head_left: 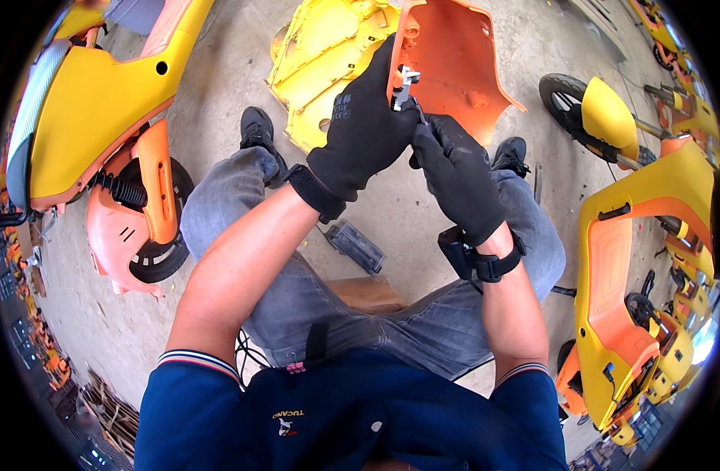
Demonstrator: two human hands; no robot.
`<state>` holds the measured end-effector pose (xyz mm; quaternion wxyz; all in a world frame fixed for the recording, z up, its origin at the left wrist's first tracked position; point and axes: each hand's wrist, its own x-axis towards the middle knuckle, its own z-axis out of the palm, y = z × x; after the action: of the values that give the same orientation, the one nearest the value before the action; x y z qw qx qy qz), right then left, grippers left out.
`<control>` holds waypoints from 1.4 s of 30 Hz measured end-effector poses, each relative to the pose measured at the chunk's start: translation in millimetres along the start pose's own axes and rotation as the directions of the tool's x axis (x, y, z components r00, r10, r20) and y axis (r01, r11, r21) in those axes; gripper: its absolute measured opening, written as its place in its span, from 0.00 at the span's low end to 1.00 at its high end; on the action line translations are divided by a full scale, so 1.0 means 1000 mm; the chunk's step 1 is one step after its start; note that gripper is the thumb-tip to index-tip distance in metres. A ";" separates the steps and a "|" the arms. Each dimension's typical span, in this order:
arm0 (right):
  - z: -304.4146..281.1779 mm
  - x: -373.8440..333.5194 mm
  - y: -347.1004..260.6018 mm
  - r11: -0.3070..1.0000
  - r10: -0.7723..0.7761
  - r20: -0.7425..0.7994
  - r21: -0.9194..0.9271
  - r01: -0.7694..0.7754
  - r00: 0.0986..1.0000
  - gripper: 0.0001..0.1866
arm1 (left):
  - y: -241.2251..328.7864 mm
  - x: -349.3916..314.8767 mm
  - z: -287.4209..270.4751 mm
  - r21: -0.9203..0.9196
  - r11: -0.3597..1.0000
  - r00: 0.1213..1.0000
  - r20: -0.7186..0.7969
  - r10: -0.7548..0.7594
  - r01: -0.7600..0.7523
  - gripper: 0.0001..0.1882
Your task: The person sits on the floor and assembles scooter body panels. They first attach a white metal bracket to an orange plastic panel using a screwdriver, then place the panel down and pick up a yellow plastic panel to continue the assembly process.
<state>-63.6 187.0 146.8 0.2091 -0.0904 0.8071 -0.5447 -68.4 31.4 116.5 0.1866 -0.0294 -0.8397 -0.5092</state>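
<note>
My left hand [364, 133], in a black glove, is closed on the left edge of an orange plastic panel [458, 67], which stands raised in front of me. A small silver-grey bracket [405, 86] sits against that edge, beside my left fingers. Just right of it, my right hand [458, 173], gloved as well, is closed in a pinch. A short thin metallic piece [421, 114] shows at its fingertips; its kind cannot be made out. Both hands nearly touch, and the fingers hide part of the bracket.
Yellow plastic panels [328, 71] lie on the concrete floor ahead. Between my feet is a dark grey box [356, 247], with brown cardboard [368, 293] nearer me. A yellow-and-orange scooter [101, 118] stands left; another scooter body [611, 259] and a wheel [568, 110] stand right.
</note>
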 end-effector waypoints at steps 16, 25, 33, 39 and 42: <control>-0.008 -0.001 -0.006 0.981 0.082 -0.010 0.178 -0.078 0.997 0.14 | -0.008 0.000 0.001 -0.015 0.999 0.999 0.010 -0.034 0.034 0.36; -0.009 0.001 -0.002 0.975 0.093 0.003 0.202 -0.092 0.996 0.14 | -0.002 -0.001 0.001 0.043 0.999 1.000 0.000 0.004 -0.004 0.35; -0.010 0.002 -0.001 0.976 0.098 0.011 0.195 -0.098 0.995 0.14 | -0.001 0.000 0.001 0.047 0.999 1.000 0.015 0.013 -0.014 0.34; -0.008 0.000 -0.005 0.975 0.104 -0.028 0.202 -0.097 0.994 0.16 | -0.004 -0.001 0.001 0.067 0.997 0.999 0.000 0.043 -0.043 0.34; -0.008 -0.001 -0.005 0.977 0.100 -0.058 0.194 -0.087 0.993 0.17 | -0.006 0.000 0.004 0.042 0.997 0.997 -0.046 0.067 -0.065 0.18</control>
<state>-67.2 192.3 154.3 0.2149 -0.0135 0.7610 -0.6120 -71.6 32.2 109.5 0.2240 -0.0413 -0.8438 -0.4860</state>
